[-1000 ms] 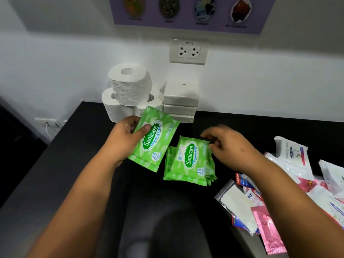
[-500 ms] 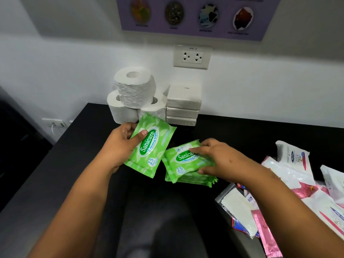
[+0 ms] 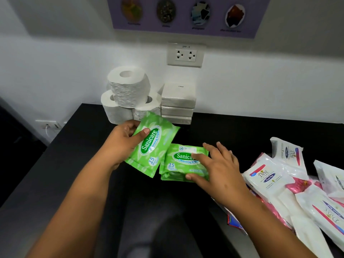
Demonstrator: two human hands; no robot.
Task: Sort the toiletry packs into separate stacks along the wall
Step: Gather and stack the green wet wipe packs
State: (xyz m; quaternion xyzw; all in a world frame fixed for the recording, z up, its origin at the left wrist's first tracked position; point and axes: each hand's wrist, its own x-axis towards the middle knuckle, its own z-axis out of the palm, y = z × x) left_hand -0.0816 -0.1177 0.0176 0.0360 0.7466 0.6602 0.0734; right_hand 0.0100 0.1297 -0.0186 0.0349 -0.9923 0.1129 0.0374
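A small stack of green wipes packs (image 3: 183, 162) lies on the black table (image 3: 242, 131), out from the wall and in front of the tissue packs (image 3: 177, 101). The right hand (image 3: 216, 168) rests on its right half with fingers spread and nearly straight, thumb at the near edge, pressing rather than curling round it. The left hand (image 3: 121, 142) grips one more green pack (image 3: 151, 146), thumb across the label and fingers behind, held tilted just left of the stack and overlapping its left edge.

The step in hand looks like gathering the green packs into one pile. To do it well, the held pack should go flat on top with label and edges matching those below, while the right hand squares the pile's sides so the soft packs do not slide apart. Then both hands could push the pile back to the wall, beside the tissue packs, into the bare stretch right of them, leaving a gap so the stacks read as separate.

Toilet rolls (image 3: 126, 95) are heaped at the wall to the left of the tissue packs. To the right, well apart from the wipes, a loose heap of white Dove packs (image 3: 268, 175) and pink sachets (image 3: 296, 185) is not yet sorted.
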